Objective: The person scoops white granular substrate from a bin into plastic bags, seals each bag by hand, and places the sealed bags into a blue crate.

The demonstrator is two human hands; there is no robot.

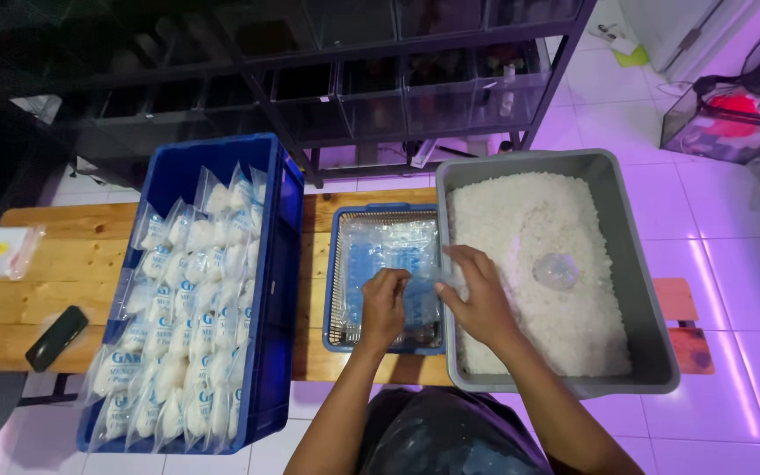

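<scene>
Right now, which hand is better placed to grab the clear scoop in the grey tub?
Probably the right hand: it is over the grey tub, nearer the clear scoop. The left hand is over the blue basket.

An empty clear plastic bag (421, 290), w/ blue print, is held between both hands above the front right corner of a small blue tray (338, 264). It is pinched at its left edge by the left hand (384, 308) and at its top right by the right hand (481, 299). The bag is seen flat, slightly crumpled, approx. upright. A stack of similar empty bags (380, 251) is laid flat in the tray, just behind it. Whether the bag's mouth is opened can't be told.
</scene>
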